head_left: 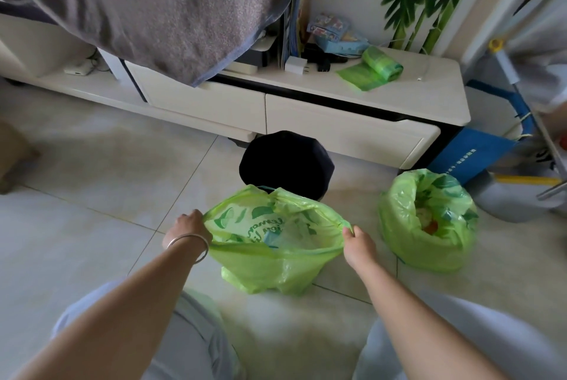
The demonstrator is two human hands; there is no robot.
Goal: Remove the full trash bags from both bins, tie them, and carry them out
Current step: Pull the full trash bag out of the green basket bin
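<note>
Green printed bag (pixel 270 269), lettering mirrored, unreadable.

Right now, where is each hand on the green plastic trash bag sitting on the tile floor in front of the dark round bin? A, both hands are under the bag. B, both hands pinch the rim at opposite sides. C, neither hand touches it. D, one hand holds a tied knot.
B: the left hand and the right hand each grip the open rim of the green plastic trash bag at opposite sides, untied.
</note>
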